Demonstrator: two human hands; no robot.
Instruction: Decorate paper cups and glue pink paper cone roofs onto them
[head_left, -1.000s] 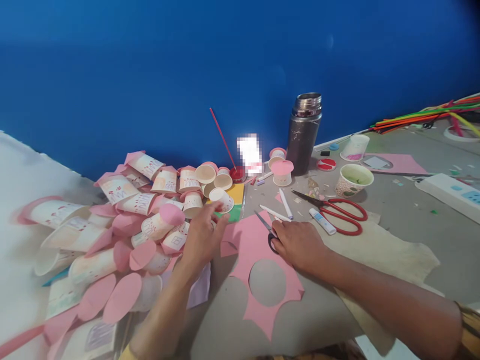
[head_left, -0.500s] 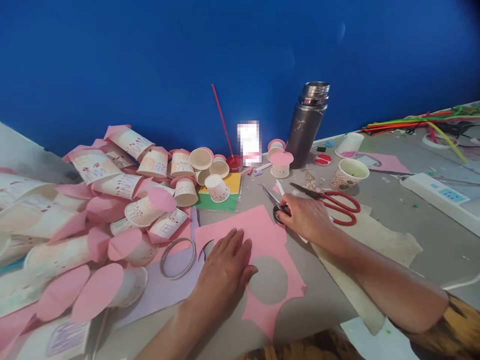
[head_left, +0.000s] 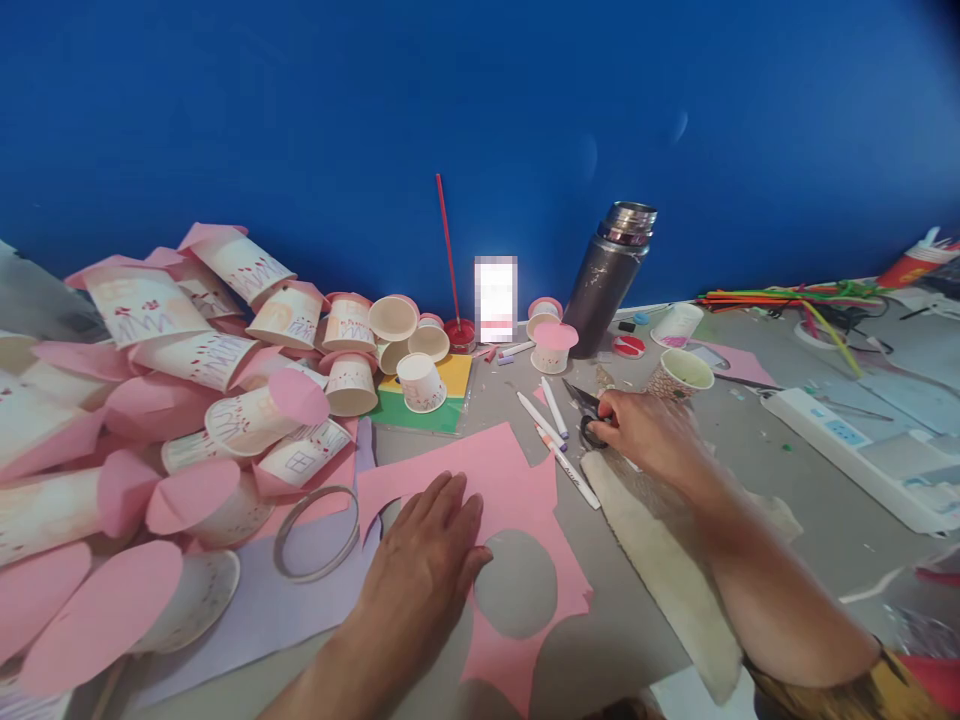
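Observation:
My left hand [head_left: 427,555] lies flat on a sheet of pink paper [head_left: 495,460], fingers stretched out. A round hole is cut in the sheet beside my thumb, and its near edge has curved cut-outs. My right hand [head_left: 649,435] is closed on black-handled scissors [head_left: 592,432], whose handle loops show at my fingertips. Just left of them lie white marker pens [head_left: 555,405]. Under my right forearm is a pale, ragged-edged cloth-like strip [head_left: 652,560]. A ring [head_left: 281,555], perhaps a tape roll, rests on purple paper [head_left: 255,610] left of my left hand.
Decorated paper cups with pink paper tops [head_left: 154,305] are heaped at the left. A dark steel flask [head_left: 607,280] stands against the blue wall [head_left: 337,120]. Behind my right hand is a patterned cup [head_left: 679,375]. A white power strip [head_left: 847,450] lies at the right.
My right hand has moved right with the black-handled scissors, uncovering the white markers. The red-handled scissors are now hidden. My left hand stays on the pink paper; the view has shifted slightly.

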